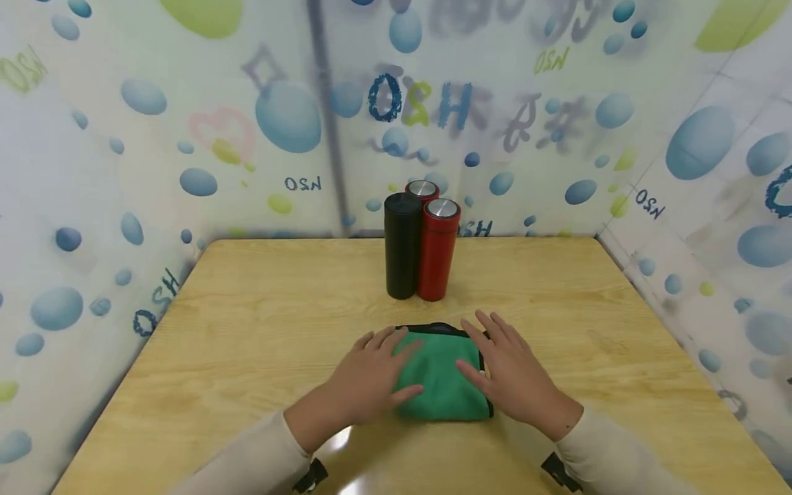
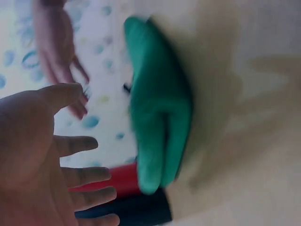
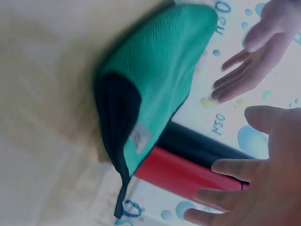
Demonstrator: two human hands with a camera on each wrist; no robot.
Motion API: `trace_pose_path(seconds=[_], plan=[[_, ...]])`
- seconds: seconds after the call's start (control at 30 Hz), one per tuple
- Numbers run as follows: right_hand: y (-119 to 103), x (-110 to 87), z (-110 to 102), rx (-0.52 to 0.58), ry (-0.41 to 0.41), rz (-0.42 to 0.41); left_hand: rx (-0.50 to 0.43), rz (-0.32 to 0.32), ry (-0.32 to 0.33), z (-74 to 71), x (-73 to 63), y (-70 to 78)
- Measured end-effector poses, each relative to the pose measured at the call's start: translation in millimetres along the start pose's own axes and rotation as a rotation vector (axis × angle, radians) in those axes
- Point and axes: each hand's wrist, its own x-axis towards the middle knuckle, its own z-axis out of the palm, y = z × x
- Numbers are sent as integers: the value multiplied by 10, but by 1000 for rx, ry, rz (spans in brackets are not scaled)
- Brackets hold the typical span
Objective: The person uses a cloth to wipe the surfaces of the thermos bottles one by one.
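Observation:
A green folded fabric item (image 1: 441, 378) with black trim lies on the table, its exact kind unclear. The right wrist view shows its white tag (image 3: 140, 137) and a short black strap (image 3: 121, 200); from the left wrist, a folded edge faces the camera. My left hand (image 1: 370, 375) is over its left side, fingers spread and holding nothing. At its right side is my right hand (image 1: 518, 371), also with spread fingers and nothing in them. In both wrist views the hands appear apart from the fabric.
Behind the fabric stand a black cylindrical bottle (image 1: 402, 247), a red bottle (image 1: 438, 254) with a silver-topped lid, and another red bottle (image 1: 423, 188) partly hidden behind them. The wooden table (image 1: 278, 295) meets a patterned wall covering (image 1: 247, 172) at the back and sides.

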Motion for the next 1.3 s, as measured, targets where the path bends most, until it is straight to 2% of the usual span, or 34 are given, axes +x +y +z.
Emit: trace_pose_path(seconds=[0.17,0.3,0.5,0.67,0.73,0.8,0.97,1.13,1.2,1.3], plan=[[-17,-106,88,23,-57,-65,74,99,-109,159,97,153],[-45,-142,168,33,-125,-123,65,120,-157,227,100,199],[-137,-65,287,5,-241,-234,27,89,-193,208,67,64],[-169,-33,362,-31,-287,-300,-30,94,-202,188,24,-33],[-187,-7,385,-39,-290,-329,-59,96,-160,174,6,-85],[-209,30,407,-47,-290,-356,-90,78,-89,150,-7,-150],[-156,160,474,-33,-313,-325,-240,-37,135,72,128,-319],[-123,225,495,-1,-371,-280,-453,-164,360,-56,371,-475],[-126,249,489,-6,-384,-286,-557,-196,422,-129,503,-549],[-144,285,464,-25,-385,-305,-707,-232,479,-247,727,-652]])
